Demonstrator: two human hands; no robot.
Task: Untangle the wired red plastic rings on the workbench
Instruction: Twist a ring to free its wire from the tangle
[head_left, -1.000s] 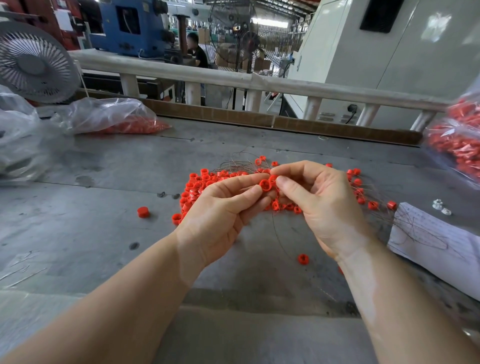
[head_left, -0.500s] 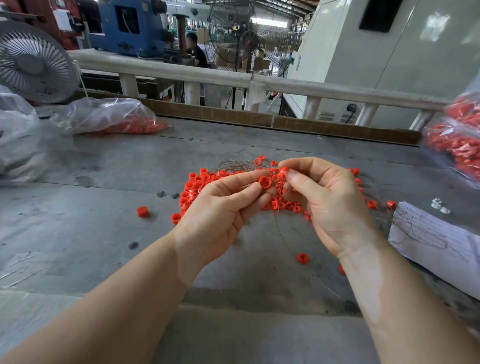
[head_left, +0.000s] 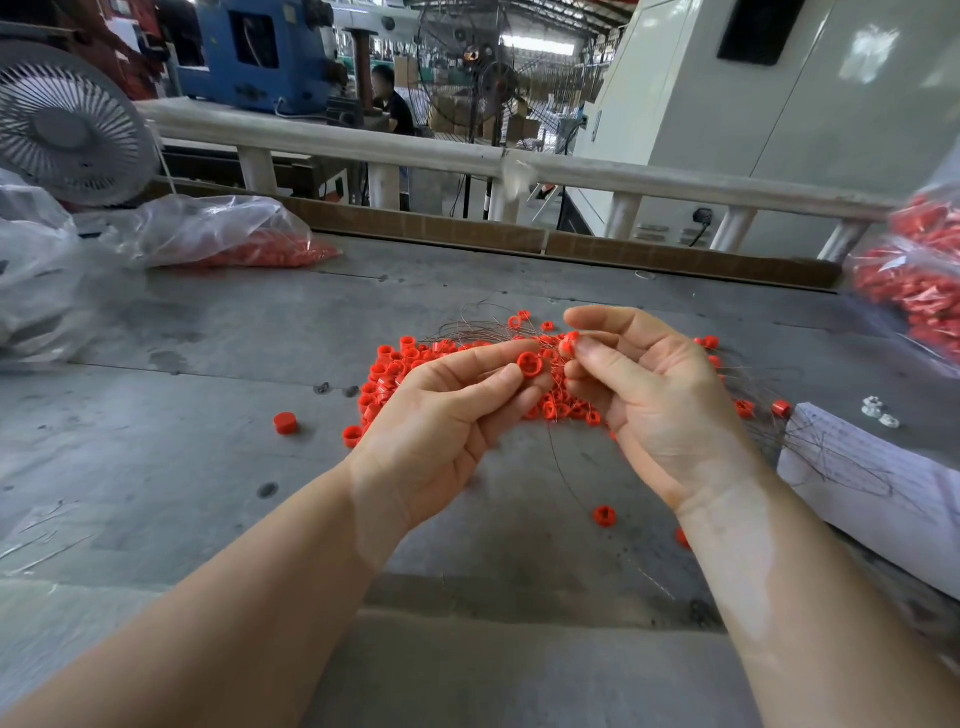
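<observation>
Head view: left fingers (head_left: 498, 379) pinch one ring (head_left: 530, 364); right fingers (head_left: 587, 353) apparently another ring (head_left: 570, 343).

Tangled heap of wired red plastic rings (head_left: 395, 374) lies mid-workbench (head_left: 156, 467), wires splaying outward.

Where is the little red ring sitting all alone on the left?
In the head view, the lone red ring lies on the grey workbench, left of the red ring pile.
</observation>
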